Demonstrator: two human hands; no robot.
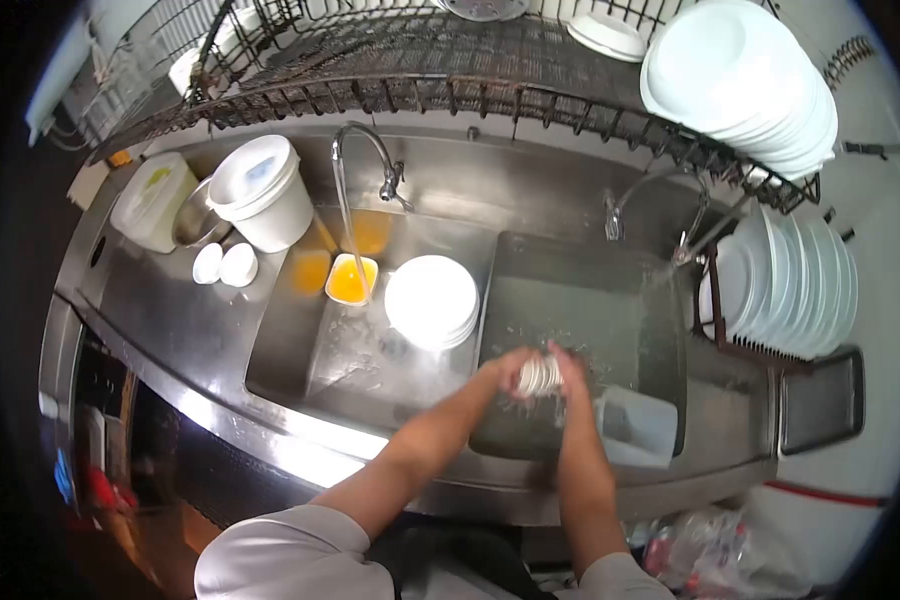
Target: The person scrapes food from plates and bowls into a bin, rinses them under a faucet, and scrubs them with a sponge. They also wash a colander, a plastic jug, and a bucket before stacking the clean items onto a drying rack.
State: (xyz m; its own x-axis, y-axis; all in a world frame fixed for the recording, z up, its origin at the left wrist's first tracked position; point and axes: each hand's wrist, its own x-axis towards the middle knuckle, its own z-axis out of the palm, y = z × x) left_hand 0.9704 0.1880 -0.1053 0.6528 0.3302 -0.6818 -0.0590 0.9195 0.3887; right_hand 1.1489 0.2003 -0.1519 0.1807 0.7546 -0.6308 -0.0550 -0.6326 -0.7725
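Observation:
Both hands are low over the water in the right sink basin. Between them is a stack of small white dishes, seen edge-on. My left hand is closed around the left side of the stack, and my right hand grips the right side. Motion blurs the fingers a little. Droplets and ripples show around the hands. Close to my right hand, a clear plastic container sits partly in the water at the basin's front right corner.
Water runs from the left faucet beside a square bowl of yellow liquid. White plates are stacked in the left basin. A white bucket and two small cups stand left. Plates fill a right rack; a wire shelf overhangs.

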